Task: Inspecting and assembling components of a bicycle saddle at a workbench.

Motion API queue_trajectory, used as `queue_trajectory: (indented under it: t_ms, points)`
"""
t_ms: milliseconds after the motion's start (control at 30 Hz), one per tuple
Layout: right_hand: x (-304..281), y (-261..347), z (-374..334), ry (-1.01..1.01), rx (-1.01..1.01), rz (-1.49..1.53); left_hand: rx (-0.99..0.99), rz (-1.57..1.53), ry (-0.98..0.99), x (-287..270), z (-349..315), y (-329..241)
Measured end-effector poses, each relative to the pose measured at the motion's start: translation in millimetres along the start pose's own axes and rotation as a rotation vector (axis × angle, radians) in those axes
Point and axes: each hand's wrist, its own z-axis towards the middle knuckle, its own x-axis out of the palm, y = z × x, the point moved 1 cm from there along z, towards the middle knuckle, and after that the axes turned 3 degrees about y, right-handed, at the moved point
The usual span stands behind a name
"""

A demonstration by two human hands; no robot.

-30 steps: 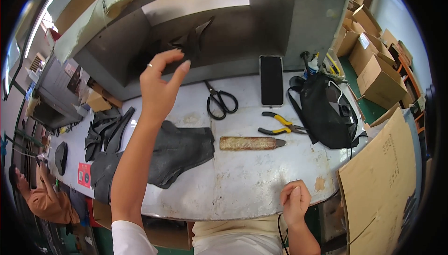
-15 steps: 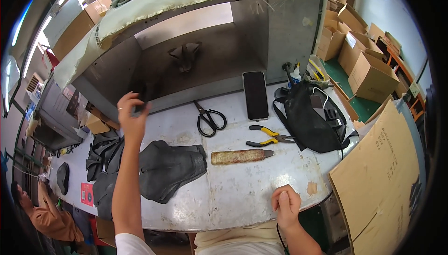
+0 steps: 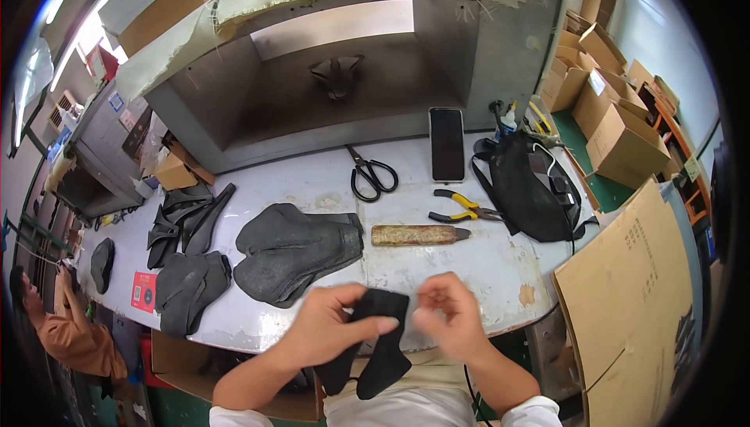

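Close to my body, past the table's front edge, my left hand (image 3: pixel 337 319) pinches a black forked strap piece (image 3: pixel 383 364) between thumb and fingers. Its two legs hang downward. Just right of its upper edge is my right hand (image 3: pixel 451 316), slightly blurred, with loosely bent fingers apart and nothing visible in them. On the table beyond my left hand lies a stack of dark grey shaped pieces (image 3: pixel 293 251). A wrapped-handle knife (image 3: pixel 414 235) lies to the right of that stack, with yellow-and-black pliers (image 3: pixel 464 207) and black scissors (image 3: pixel 367 173) farther back.
A grey metal box (image 3: pixel 203 126) with a dark forked piece (image 3: pixel 336 74) inside spans the table's back. More grey pieces (image 3: pixel 191 290) lie at left. A phone (image 3: pixel 446 146), a black pouch (image 3: pixel 527 189) and a cardboard sheet (image 3: pixel 625 286) are rightward. Another person (image 3: pixel 74 333) works far left.
My left hand has come down from beside the metal box to near my body and now shows the black strap piece. My right hand has risen toward it, its fingers loosening. The view has shifted.
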Motion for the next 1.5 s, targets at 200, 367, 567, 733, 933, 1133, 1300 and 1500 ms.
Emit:
queue_trajectory:
  t_ms: [200, 367, 567, 733, 933, 1133, 1300, 1500]
  points:
    - [3.1, 26.1, 10.1, 0.532, 0.205, -0.092, -0.040, 0.009, 0.086, 18.7, -12.8, 15.1]
    - [5.1, 33.2, 7.6, 0.741, 0.376, -0.063, 0.031, 0.146, 0.117, 19.8, -31.8, 30.4]
    - [18.4, -7.6, -3.9, 0.708, 0.872, 0.704, 0.067, 0.019, -0.011, 32.0, -42.6, 34.4]
    - [33.3, -13.8, -20.1, 0.284, 0.805, 0.635, 0.052, -0.366, -0.190, 29.1, -45.5, 52.5]
    - [22.3, 18.2, -9.0, 0.436, -0.028, -0.290, 0.027, -0.480, -0.167, 24.5, -45.3, 53.0]
    - [39.4, 0.5, -27.1, 0.297, 0.127, -0.086, -0.005, -0.588, -0.119, 23.3, -42.6, 62.4]
    - [29.4, 1.3, -24.3, 0.415, 0.281, 0.132, 0.001, -0.920, -0.100, 22.1, -31.6, 74.7]
    - [28.8, -3.3, -27.1, 0.423, 0.155, -0.125, -0.087, -1.026, -0.050, 23.4, -29.5, 71.4]
